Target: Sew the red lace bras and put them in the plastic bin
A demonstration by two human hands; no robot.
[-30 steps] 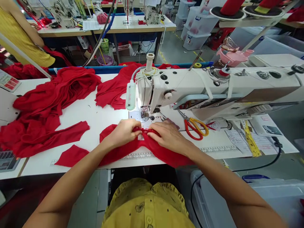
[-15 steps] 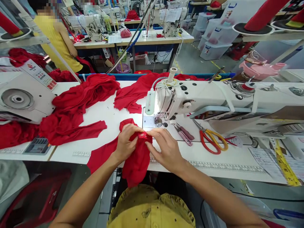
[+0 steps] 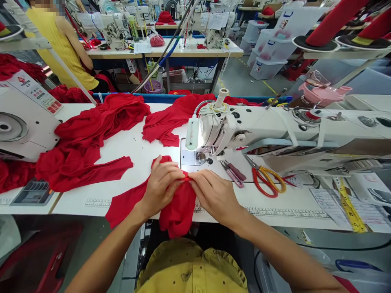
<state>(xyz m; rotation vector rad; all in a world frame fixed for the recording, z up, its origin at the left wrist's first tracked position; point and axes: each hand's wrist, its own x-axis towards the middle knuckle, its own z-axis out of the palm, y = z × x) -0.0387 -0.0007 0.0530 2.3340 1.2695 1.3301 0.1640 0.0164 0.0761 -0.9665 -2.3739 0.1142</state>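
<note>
Both hands pinch the upper edge of a red fabric piece (image 3: 179, 215), just in front of the sewing machine's needle area. My left hand (image 3: 161, 183) is closed on the cloth, with its fingertips close to those of my right hand (image 3: 215, 193), which is closed on the same edge. The cloth hangs over the table's front edge, and one flap lies out to the left. Behind the fingers is the sewing machine (image 3: 220, 126), its lamp lighting the metal needle plate (image 3: 189, 158). The fold between the fingertips is mostly hidden.
To the right lie thread snips (image 3: 232, 174) and scissors (image 3: 265, 177) with red and yellow handles. A tape measure (image 3: 350, 207) rests on papers farther right. Red fabric piles (image 3: 100, 122) spread over the left side. A person in yellow (image 3: 58, 44) is at the back left.
The fingertips have come closer together and now cover the fold that showed between them. My left hand's fingers have rolled over the edge. The camera view has shifted slightly right.
</note>
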